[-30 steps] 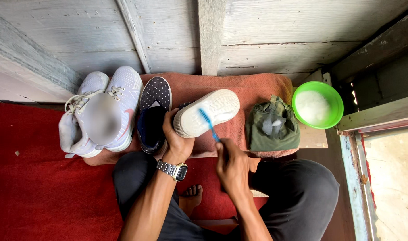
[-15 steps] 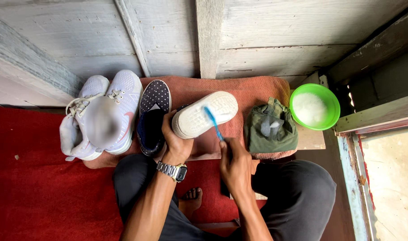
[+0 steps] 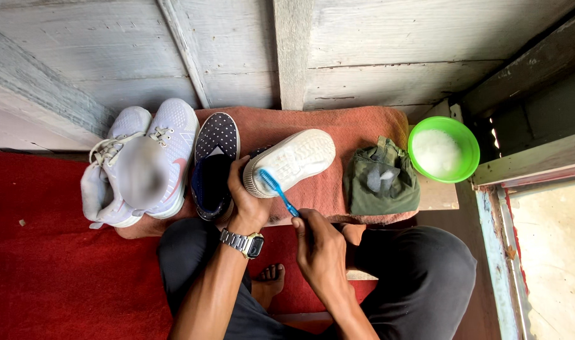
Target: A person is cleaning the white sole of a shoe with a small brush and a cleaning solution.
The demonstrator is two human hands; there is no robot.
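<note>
The left hand [image 3: 246, 198] grips the heel end of a white-soled shoe [image 3: 290, 162], fingers clenched around it, sole turned up over the orange towel [image 3: 357, 135]. The right hand [image 3: 322, 252] grasps a blue toothbrush [image 3: 276, 191], bristles touching the sole's edge. A dotted dark shoe [image 3: 215, 164] lies just beside the held shoe. A green bowl [image 3: 462, 141] sits at the right.

A blurry patch hides the top of the light sneakers [image 3: 143, 167] far left of my fingers. My left hand [image 3: 246, 201] covers the white shoe's [image 3: 294, 160] heel. My elbows are cut off below.
</note>
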